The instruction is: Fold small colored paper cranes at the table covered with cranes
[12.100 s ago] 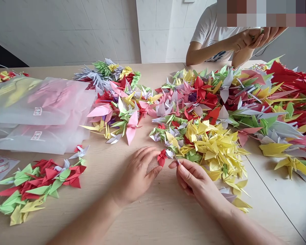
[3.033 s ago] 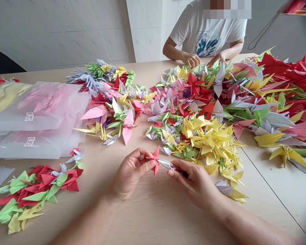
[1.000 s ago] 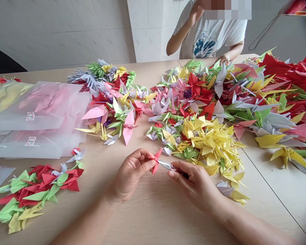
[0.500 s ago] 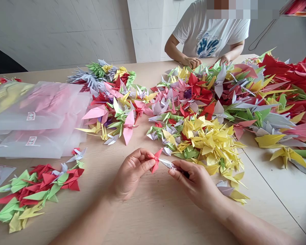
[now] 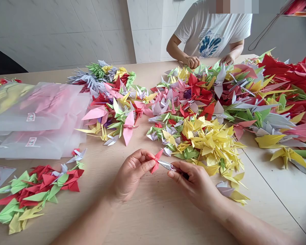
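A small red folded-paper crane [image 5: 156, 161] is pinched between the thumb and fingers of my left hand [image 5: 135, 172], just above the table. My right hand [image 5: 193, 182] is closed around the dark handle of a small tool whose silver tip [image 5: 165, 165] tapers to a point. That tip touches or nearly touches the crane's right side; whether it is a blade or a pair of jaws, I cannot tell. Behind my right hand lies a heap of yellow paper cranes [image 5: 211, 139].
Mixed-colour cranes [image 5: 183, 92] fill the middle and right. A smaller pile of red and green cranes [image 5: 44, 183] lies front left. Translucent plastic bags [image 5: 40, 143] are stacked behind it. Across the table [image 5: 145, 221], a person in a white shirt [image 5: 211, 37] works with both hands.
My hands, the crane and the tool have barely moved. The person opposite has shifted slightly to the right and moved their hands a little.
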Available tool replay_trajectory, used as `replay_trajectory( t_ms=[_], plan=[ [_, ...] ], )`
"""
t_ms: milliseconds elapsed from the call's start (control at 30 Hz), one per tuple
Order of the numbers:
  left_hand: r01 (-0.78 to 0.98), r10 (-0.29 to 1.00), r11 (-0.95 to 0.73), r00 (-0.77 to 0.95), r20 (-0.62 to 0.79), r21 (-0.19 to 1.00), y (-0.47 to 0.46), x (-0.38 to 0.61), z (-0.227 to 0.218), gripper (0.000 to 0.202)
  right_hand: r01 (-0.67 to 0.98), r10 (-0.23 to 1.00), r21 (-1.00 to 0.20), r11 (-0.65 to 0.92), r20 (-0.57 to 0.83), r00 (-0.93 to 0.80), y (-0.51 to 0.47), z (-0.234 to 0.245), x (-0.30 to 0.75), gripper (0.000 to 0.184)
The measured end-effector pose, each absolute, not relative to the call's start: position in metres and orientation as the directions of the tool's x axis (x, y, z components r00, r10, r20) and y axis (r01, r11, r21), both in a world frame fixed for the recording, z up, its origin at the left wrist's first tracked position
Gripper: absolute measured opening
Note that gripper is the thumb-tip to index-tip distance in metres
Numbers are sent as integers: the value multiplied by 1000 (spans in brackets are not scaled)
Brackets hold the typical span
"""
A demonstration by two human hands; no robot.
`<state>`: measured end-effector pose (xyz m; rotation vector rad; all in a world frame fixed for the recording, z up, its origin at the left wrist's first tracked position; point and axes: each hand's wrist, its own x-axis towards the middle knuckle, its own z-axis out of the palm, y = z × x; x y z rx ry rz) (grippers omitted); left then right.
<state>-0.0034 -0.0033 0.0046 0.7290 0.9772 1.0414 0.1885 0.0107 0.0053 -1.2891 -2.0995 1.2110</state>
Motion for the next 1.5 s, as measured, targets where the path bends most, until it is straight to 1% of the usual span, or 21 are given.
replay_trajectory(
  t_ms=[567, 833, 1500],
  plan=[
    [-377, 939, 341, 176, -295, 861, -4, -4, 4, 2, 518, 859, -828, 214, -93, -503, 9, 4, 189, 32],
    [-372, 940, 338, 176, -292, 864, -3, -4, 3, 2, 519, 859, -833, 192, -113, -500, 10, 4, 190, 32],
    [-362, 937, 346, 184, -297, 866, -3, -4, 4, 3, 526, 857, -821, 220, -95, -507, 10, 5, 190, 33]
  ],
)
